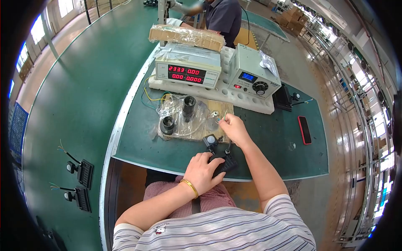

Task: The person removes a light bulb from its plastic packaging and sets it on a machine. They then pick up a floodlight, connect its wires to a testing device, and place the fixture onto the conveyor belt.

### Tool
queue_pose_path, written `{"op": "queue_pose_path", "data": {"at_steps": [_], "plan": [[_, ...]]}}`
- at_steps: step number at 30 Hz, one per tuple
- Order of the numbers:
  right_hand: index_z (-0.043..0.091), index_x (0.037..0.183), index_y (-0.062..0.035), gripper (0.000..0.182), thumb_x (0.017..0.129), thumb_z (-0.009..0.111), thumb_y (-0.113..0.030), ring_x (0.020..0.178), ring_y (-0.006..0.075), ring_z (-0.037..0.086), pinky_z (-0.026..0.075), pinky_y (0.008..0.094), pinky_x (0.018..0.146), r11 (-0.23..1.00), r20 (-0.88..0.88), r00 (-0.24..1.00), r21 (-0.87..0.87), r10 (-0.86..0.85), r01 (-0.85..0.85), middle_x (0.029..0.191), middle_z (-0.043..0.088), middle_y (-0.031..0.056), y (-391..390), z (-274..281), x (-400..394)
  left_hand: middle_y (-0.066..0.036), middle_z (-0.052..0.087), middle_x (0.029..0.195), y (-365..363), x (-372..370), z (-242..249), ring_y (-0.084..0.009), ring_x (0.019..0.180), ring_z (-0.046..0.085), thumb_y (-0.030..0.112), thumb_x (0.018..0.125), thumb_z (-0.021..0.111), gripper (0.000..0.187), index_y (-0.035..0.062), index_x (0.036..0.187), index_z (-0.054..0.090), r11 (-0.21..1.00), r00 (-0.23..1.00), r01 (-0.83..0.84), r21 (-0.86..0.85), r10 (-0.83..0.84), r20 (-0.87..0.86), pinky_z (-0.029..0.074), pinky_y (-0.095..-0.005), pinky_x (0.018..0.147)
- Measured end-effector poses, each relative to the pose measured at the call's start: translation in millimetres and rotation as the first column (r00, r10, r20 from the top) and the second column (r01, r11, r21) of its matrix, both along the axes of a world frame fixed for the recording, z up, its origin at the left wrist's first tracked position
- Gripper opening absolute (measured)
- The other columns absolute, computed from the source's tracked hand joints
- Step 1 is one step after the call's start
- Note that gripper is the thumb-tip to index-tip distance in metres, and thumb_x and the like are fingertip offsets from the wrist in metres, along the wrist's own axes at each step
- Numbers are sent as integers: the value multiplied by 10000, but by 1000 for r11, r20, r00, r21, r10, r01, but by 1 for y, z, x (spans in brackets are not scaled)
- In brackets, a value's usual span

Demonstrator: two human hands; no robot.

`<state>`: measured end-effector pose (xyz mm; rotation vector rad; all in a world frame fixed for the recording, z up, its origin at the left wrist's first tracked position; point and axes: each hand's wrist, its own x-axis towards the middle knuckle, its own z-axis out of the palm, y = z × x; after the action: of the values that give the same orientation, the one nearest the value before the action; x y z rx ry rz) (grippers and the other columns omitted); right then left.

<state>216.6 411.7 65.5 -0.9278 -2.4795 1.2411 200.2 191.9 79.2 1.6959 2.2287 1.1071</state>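
A black floodlight [227,164] with finned housing lies at the front edge of the green bench, a small sensor head [211,140] sticking out from it. My left hand [202,172] grips the housing from the left, fingers bent over it. Thin stripped wires [223,118] at the end of the lamp's cable are pinched between thumb and fingers of my right hand [235,129]. Just beyond those fingertips is a wooden board [194,134] with a metal contact [215,113], plastic film and two black cylindrical fittings [189,106]. The fingers partly hide the wire tips.
Behind the board stand a power meter [188,69] with red digits and a grey dial-fitted supply unit [254,73], both on white foam [201,90]. A red-edged phone [305,130] lies right. More floodlights [85,173] rest on the left bench. Another person [224,19] sits opposite.
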Motion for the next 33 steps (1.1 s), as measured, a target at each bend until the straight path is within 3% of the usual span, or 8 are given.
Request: {"op": "queue_pose_path", "data": {"at_steps": [4,7,33], "plan": [[556,817,49,271,826,606,-218,770,390,608,467,432,716,993,77,996,104,43,-50,786,617,234,5,3,-3,-183,554,1062,4,0,1,-331,961,528,312,762,696,383,120,1087,634,1000,999,-21,4,21,-39,430,-411,869],[555,802,46,274,809,615,-221,790,406,610,469,448,729,988,88,994,135,64,-76,794,619,246,11,-2,-6,-187,555,1066,5,-1,2,-333,965,528,312,761,695,384,118,1088,634,1000,998,-25,0,25,-52,430,-413,871],[590,842,63,280,789,592,-212,888,444,605,477,479,802,964,207,976,237,68,-118,865,622,294,11,5,-17,-190,549,1085,3,-3,0,-337,1001,520,302,754,699,386,123,1090,633,999,998,-47,8,47,-30,421,-420,888]]}}
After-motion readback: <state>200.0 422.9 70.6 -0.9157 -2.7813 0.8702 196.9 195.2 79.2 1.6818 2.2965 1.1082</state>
